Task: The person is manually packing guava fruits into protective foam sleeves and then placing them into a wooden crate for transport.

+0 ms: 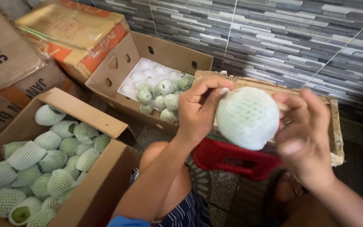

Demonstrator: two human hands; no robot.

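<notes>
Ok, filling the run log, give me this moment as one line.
left hand: grips foam-netted fruit | right hand: grips same fruit | netted fruit in both cardboard boxes

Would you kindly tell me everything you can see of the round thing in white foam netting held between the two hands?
The fruit is round and wholly covered by a white foam net sleeve with a diamond mesh, so its skin is hidden. It is held up in the air between both hands: the left hand pinches the netting at its upper left edge, and the right hand cups its right side. Behind and below it are a wooden crate and a red stool.
</notes>
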